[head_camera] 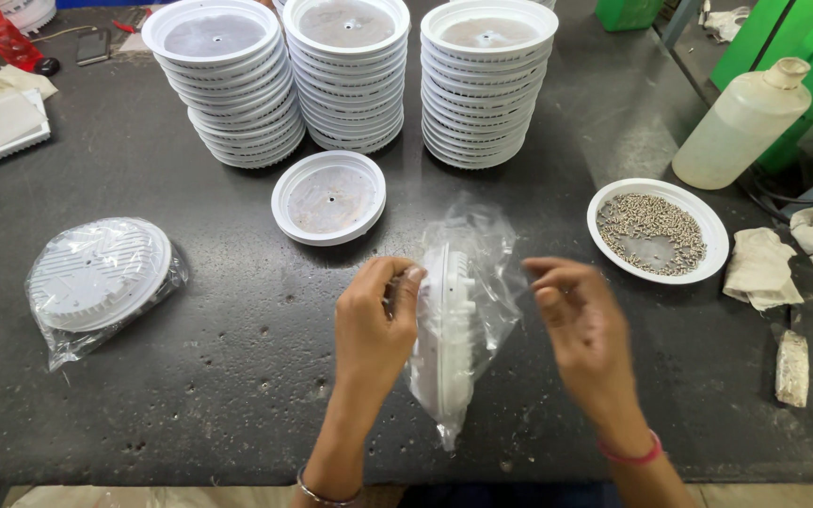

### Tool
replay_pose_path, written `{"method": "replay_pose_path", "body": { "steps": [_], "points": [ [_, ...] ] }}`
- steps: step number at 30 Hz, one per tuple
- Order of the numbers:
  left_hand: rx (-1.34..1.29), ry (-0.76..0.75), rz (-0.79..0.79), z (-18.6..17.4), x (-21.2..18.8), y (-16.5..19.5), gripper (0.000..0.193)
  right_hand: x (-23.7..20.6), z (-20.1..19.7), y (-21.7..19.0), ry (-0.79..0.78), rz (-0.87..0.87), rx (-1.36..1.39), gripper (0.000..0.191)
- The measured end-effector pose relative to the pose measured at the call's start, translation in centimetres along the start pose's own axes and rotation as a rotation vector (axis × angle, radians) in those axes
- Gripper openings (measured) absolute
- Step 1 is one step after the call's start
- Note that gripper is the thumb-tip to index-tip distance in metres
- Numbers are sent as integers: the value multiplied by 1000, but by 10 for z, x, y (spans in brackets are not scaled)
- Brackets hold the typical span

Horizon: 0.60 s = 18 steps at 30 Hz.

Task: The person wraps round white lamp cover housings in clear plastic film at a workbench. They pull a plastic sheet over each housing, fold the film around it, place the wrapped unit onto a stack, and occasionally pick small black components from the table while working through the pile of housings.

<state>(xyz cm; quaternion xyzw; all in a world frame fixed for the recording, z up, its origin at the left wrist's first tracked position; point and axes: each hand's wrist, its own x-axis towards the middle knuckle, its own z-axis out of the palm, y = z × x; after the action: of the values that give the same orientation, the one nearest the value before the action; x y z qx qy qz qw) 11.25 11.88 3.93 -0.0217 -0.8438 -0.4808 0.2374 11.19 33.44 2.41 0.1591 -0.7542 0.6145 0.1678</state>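
Bagged white round housing (447, 320) on edge above dark table (190, 376), before 3 stacks of white discs (350, 75). Left hand (374, 325) pinching its rim; right hand (581, 325) spread, off clear bag (486, 263). Risk: tipping over, given 1-handed grip.

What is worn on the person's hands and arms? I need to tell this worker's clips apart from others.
Both hands are bare, with no gloves and no sleeves in view. The left hand has a thin silver-coloured bangle at the wrist; the right hand has a thin pink band at the wrist.
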Motion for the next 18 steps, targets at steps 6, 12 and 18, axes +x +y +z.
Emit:
{"method": "replay_pose_path", "body": {
  "steps": [6, 12, 18],
  "points": [
    [-125, 54, 145, 9, -3, 31, 17, -7, -15, -51, -97, -183, 0, 13],
    [-99, 9, 192, 20, -12, 51, 18, 8, -17, -55, -233, -119, -658, 23],
    [-229, -79, 203, 39, -20, 58, 12, -11, -67, -23, -385, 157, -541, 64]
  ]
}}
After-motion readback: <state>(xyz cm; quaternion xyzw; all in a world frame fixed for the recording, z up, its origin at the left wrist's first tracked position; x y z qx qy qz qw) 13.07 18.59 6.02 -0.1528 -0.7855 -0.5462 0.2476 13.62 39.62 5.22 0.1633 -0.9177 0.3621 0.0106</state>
